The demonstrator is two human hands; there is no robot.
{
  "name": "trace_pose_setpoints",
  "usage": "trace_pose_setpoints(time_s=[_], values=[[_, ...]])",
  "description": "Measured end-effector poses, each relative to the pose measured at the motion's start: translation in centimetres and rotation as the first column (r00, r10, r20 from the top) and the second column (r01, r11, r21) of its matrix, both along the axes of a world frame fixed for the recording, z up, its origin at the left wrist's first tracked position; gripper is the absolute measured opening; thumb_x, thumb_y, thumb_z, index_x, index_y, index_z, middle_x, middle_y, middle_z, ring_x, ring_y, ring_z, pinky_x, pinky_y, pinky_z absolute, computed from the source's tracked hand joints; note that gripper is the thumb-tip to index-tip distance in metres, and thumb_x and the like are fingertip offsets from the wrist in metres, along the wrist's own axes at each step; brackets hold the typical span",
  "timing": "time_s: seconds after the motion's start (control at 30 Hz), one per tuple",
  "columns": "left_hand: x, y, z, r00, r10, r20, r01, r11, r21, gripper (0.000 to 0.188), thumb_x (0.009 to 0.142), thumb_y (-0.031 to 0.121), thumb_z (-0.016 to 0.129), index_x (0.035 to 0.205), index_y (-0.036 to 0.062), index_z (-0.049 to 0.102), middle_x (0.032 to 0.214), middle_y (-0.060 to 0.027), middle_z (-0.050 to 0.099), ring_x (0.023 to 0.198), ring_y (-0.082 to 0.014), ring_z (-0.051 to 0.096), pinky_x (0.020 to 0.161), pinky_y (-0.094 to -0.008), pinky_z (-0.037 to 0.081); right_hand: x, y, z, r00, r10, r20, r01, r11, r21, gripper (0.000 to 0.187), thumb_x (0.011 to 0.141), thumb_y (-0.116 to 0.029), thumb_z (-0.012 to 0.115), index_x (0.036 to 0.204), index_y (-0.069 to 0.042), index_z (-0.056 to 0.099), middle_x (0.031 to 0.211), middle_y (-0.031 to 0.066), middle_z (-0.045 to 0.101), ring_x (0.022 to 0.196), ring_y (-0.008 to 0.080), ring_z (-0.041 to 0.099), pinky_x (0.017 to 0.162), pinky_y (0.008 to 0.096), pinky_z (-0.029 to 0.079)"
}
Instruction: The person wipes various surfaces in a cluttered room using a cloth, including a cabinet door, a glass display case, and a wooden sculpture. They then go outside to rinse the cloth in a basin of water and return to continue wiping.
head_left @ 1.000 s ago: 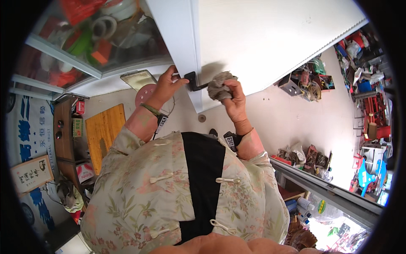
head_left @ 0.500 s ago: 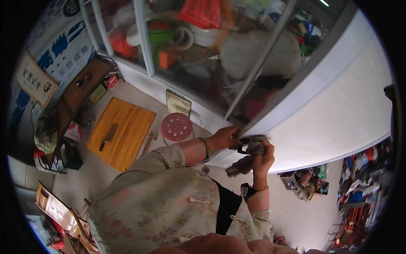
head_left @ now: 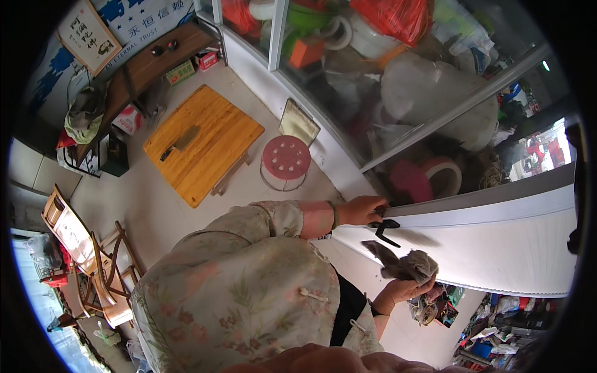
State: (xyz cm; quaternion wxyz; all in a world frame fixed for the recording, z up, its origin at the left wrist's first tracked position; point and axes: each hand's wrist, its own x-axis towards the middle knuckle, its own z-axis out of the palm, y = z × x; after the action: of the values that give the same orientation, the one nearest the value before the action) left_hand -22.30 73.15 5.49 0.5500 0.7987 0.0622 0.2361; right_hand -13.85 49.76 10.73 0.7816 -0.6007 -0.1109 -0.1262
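A white door (head_left: 491,245) with a black lever handle (head_left: 388,235) stands in front of me on the right. My left hand (head_left: 364,210) is closed on the door's edge beside the handle; some of its fingertips are hidden. Lower down, my right hand (head_left: 407,290) has its palm turned up and holds a crumpled grey-brown rag (head_left: 415,267). One corner of the rag sticks out toward the handle, and the rag is apart from it.
Left of me is a low wooden table (head_left: 205,143) with a cleaver (head_left: 180,143) on it, next to a round red stool (head_left: 286,158). Behind glass panes are bags and tubs. Wooden chairs (head_left: 102,267) stand at the lower left; piled goods (head_left: 504,329) lie at lower right.
My right hand has drawn the rag down and away from the handle, uncovering the lever. My left hand stays at the door's edge. The whole view has shifted, and the door appears at a different angle.
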Motion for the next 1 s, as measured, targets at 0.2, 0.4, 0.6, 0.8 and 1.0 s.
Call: trace_pose_setpoints(time_s=[0.2,0.4,0.6,0.8,1.0], values=[[1.6,0.2,-2.5,0.996,-0.052,0.075,0.064,0.983,-0.172,0.034,0.086,0.017,0.067,0.115,0.0041,0.055,0.106,-0.0131,0.063,0.100,-0.0275,0.062,0.087,-0.0365,0.048,-1.6,4.0,0.2,0.745,0.259,0.614,-0.043,0.938,-0.343,0.039,0.096,-0.020,0.051,0.131,-0.004,0.047,0.130,0.0163,0.049,0.113,0.0317,0.054,0.101,0.0464,0.043],[2.5,1.7,-4.7,0.990,-0.079,0.119,0.126,0.879,-0.460,0.038,0.097,0.031,0.048,0.123,0.0049,0.057,0.115,-0.0078,0.063,0.104,-0.0173,0.058,0.095,-0.0326,0.043,-2.1,9.2,-3.5,0.416,0.603,0.680,0.369,0.572,-0.733,0.036,0.078,-0.008,0.065,0.114,-0.005,0.064,0.111,0.0137,0.064,0.107,0.0358,0.059,0.097,0.0501,0.042],[2.3,1.7,-2.3,0.994,-0.107,0.004,0.087,0.786,-0.613,0.042,0.097,0.037,0.043,0.115,0.0046,0.062,0.114,-0.0129,0.064,0.109,-0.0235,0.058,0.097,-0.0334,0.041,-2.7,9.5,-5.7,0.482,0.795,0.367,0.246,0.279,-0.928,0.038,0.084,-0.010,0.055,0.122,-0.008,0.058,0.119,0.0107,0.061,0.117,0.0322,0.053,0.101,0.0472,0.036],[1.4,1.7,-0.2,0.997,0.056,-0.052,-0.062,0.990,-0.124,0.046,0.086,0.046,0.059,0.114,0.0084,0.064,0.107,-0.0123,0.067,0.103,-0.0284,0.062,0.093,-0.0383,0.043,-1.8,10.5,-6.5,0.378,0.876,0.300,0.262,0.210,-0.942,0.041,0.084,-0.007,0.051,0.125,-0.004,0.054,0.122,0.0174,0.058,0.120,0.0352,0.050,0.104,0.0480,0.033],[1.2,1.1,0.0,0.984,0.133,-0.119,-0.122,0.988,0.095,0.044,0.087,0.046,0.059,0.115,0.0134,0.062,0.107,-0.0113,0.066,0.104,-0.0294,0.061,0.091,-0.0469,0.041,-0.7,11.9,-10.4,0.264,0.914,0.309,0.298,0.228,-0.927,0.039,0.082,-0.007,0.054,0.121,-0.002,0.057,0.116,0.0190,0.061,0.112,0.0338,0.056,0.100,0.0469,0.038]])
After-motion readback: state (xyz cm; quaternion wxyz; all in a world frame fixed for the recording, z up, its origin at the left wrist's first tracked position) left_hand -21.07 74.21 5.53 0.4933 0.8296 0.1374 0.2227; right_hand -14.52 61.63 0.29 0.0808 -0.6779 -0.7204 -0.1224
